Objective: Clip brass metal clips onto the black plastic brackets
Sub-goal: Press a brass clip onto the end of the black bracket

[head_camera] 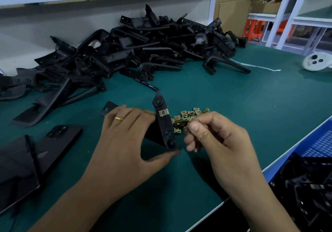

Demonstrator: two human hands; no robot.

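Observation:
My left hand (pixel 125 138) grips a black plastic bracket (pixel 164 125) between fingers and thumb, holding it upright on the green table. One brass clip (pixel 163 112) sits clipped on the bracket's upper part. Just right of the bracket lies a small heap of loose brass clips (pixel 188 117). My right hand (pixel 219 142) hovers over the near edge of that heap with fingers curled and fingertips pinched together; whether a clip is between them is hidden. A large pile of black brackets (pixel 143 48) lies at the back of the table.
A dark phone (pixel 59 136) and a black flat part (pixel 16 170) lie at the left. A blue crate (pixel 318 147) with finished black parts (pixel 309 186) stands at the right, below the table edge. A white round device (pixel 317 61) sits far right. A pen (pixel 150 86) lies behind the bracket.

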